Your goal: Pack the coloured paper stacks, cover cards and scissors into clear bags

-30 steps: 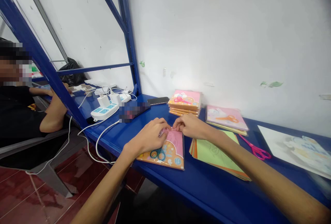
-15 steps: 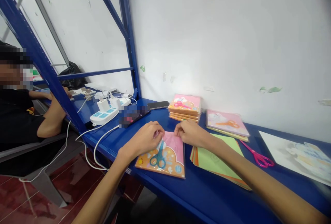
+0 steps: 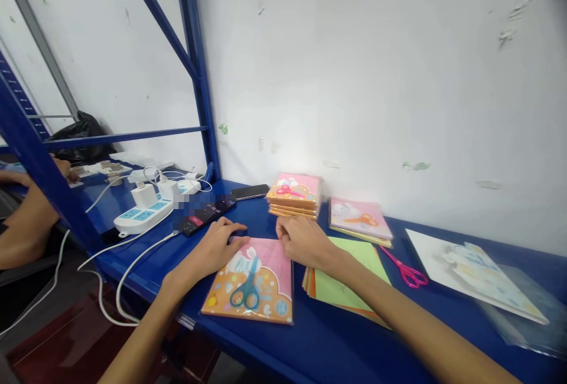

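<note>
A sealed-looking clear packet [image 3: 270,280] lies flat near the table's front edge. Inside it show a pink and orange bunny-print sheet and teal scissors [image 3: 249,290]. Fingers spread, my left hand [image 3: 213,249] rests at its upper left corner, thumb on the packet. At the upper right corner is my right hand [image 3: 305,242], its fingers curled in; whatever they may pinch is hidden. Beneath my right forearm lies a stack of coloured paper [image 3: 361,254], green on top.
Behind my hands stand a pile of similar packets [image 3: 295,192] and another small stack [image 3: 359,218]. Pink scissors [image 3: 410,275], a white printed sheet [image 3: 469,272] and clear plastic [image 3: 531,319] lie rightward. Leftward are phones [image 3: 208,217], a power strip [image 3: 150,212] and another person's arm [image 3: 31,224].
My left hand has let go of the packet's top edge and spread its fingers. The right hand has shifted slightly over the top right corner. The view has swung right.
</note>
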A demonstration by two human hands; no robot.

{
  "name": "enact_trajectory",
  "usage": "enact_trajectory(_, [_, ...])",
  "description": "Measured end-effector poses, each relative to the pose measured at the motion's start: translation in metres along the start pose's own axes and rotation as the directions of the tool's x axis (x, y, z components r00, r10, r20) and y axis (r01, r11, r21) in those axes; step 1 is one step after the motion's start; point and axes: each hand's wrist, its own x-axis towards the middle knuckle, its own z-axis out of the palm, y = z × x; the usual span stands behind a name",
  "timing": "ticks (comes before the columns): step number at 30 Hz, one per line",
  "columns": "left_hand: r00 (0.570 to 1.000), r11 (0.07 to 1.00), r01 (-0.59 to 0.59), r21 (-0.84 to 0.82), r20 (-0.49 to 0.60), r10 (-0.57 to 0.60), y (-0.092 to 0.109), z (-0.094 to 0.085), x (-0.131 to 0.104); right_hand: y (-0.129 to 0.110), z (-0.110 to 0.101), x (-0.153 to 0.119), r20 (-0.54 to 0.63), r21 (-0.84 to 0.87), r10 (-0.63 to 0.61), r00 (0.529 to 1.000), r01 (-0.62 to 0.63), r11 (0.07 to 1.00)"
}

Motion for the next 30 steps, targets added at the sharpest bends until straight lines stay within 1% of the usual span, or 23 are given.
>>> enact_trajectory(3, [0.998,0.995,-0.006,-0.096,0.058,0.011,-0.002,0.000,0.000,-0.001,0.004,-0.002,0.011,0.015,-0.021,1.000,0.021,1.000])
enact_trajectory(7, [0.993,0.974,0.027,-0.224,0.115,-0.001,0.003,-0.007,-0.003,0.000,0.007,-0.003,0.049,0.076,-0.006,0.999,0.003,0.997])
enact_trajectory(10, [0.988,0.944,0.060,-0.325,0.152,-0.010,0.010,-0.018,-0.006,0.002,0.002,0.000,0.099,0.173,-0.006,0.995,-0.012,0.985])
enact_trajectory(12, [0.988,0.923,0.073,-0.379,0.155,-0.014,0.014,-0.026,-0.008,0.005,-0.004,0.003,0.165,0.271,-0.027,0.986,-0.019,0.962])
enact_trajectory(15, [0.989,0.857,0.117,-0.502,0.138,-0.055,0.018,-0.039,-0.011,0.011,-0.013,0.006,0.268,0.434,-0.074,0.961,-0.052,0.899])
enact_trajectory(16, [0.988,0.815,0.146,-0.560,0.129,-0.089,0.019,-0.043,-0.011,0.013,-0.017,0.007,0.299,0.517,-0.098,0.949,-0.075,0.853])
enact_trajectory(18, [0.977,0.702,0.208,-0.681,0.104,-0.189,0.023,-0.048,-0.013,0.016,-0.025,0.007,0.348,0.698,-0.163,0.923,-0.139,0.702])
enact_trajectory(20, [0.954,0.586,0.240,-0.774,0.079,-0.288,0.030,-0.050,-0.014,0.018,-0.037,0.006,0.376,0.810,-0.224,0.899,-0.201,0.551])
enact_trajectory(21, [0.945,0.539,0.242,-0.807,0.070,-0.320,0.035,-0.051,-0.014,0.020,-0.045,0.004,0.381,0.829,-0.244,0.892,-0.212,0.517])
enact_trajectory(23, [0.941,0.474,0.221,-0.853,0.058,-0.335,0.047,-0.050,-0.016,0.026,-0.067,0.000,0.360,0.818,-0.249,0.899,-0.175,0.548])
enact_trajectory(24, [0.946,0.459,0.209,-0.864,0.060,-0.318,0.054,-0.050,-0.018,0.030,-0.080,-0.004,0.339,0.803,-0.241,0.910,-0.146,0.578])
enact_trajectory(26, [0.958,0.453,0.195,-0.870,0.071,-0.276,0.066,-0.052,-0.021,0.044,-0.108,-0.014,0.286,0.759,-0.184,0.940,-0.105,0.642])
enact_trajectory(28, [0.962,0.472,0.194,-0.860,0.072,-0.264,0.073,-0.056,-0.025,0.065,-0.135,-0.027,0.272,0.722,-0.106,0.956,-0.130,0.679])
enact_trajectory(29, [0.962,0.490,0.192,-0.850,0.063,-0.267,0.075,-0.058,-0.026,0.078,-0.146,-0.034,0.279,0.716,-0.069,0.958,-0.159,0.680])
enact_trajectory(30, [0.960,0.510,0.186,-0.840,0.044,-0.278,0.075,-0.060,-0.027,0.093,-0.154,-0.041,0.279,0.730,-0.023,0.960,-0.196,0.655])
